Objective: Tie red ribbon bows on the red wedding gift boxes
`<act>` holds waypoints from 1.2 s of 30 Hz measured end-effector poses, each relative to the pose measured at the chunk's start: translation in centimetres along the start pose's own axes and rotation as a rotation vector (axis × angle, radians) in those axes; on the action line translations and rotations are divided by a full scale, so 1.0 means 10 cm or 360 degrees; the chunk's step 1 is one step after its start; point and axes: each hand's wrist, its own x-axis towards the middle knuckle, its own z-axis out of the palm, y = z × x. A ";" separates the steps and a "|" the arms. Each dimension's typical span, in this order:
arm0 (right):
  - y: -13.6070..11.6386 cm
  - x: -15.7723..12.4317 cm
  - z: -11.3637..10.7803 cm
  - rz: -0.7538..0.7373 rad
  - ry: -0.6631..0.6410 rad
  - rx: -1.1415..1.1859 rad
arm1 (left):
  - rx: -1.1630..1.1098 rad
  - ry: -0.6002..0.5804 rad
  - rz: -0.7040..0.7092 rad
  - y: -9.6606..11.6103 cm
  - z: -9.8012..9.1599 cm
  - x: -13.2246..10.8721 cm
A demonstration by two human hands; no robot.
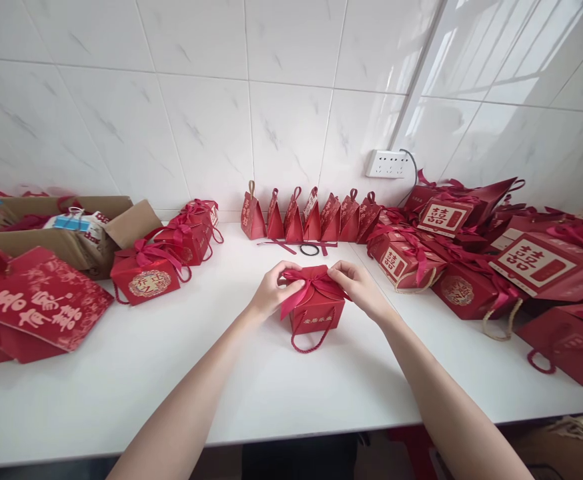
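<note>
While closed, red box point(321, 313) between fingers point(342, 274)

The left edge crops the cardboard carton point(79, 250) and large red box point(46, 300), the left hand point(270, 293) and right hand point(360, 287) cover parts of the ribbon point(314, 277), and piled boxes point(446, 218) hide the cord's point(415, 168) lower run.

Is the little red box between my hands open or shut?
Shut: the box has its top flaps folded over, and the ribbon crosses them.

Red box point(320, 311) stands upright on white table point(251, 393), ribbon bow point(312, 282) atop, rope handle point(307, 351) drooping.
</note>
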 end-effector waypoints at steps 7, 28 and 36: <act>0.08 0.04 -0.01 -0.0056 0.0008 -0.0029 | -0.0006 -0.0028 -0.0026 0.02 -0.01 -0.01; 0.13 0.06 -0.03 -0.0038 -0.0043 -0.0031 | -0.0046 -0.0024 -0.0042 -0.03 -0.03 0.00; 0.04 0.01 -0.24 0.0017 -0.0476 -0.0292 | -0.0022 -0.0007 0.0010 0.00 0.00 0.00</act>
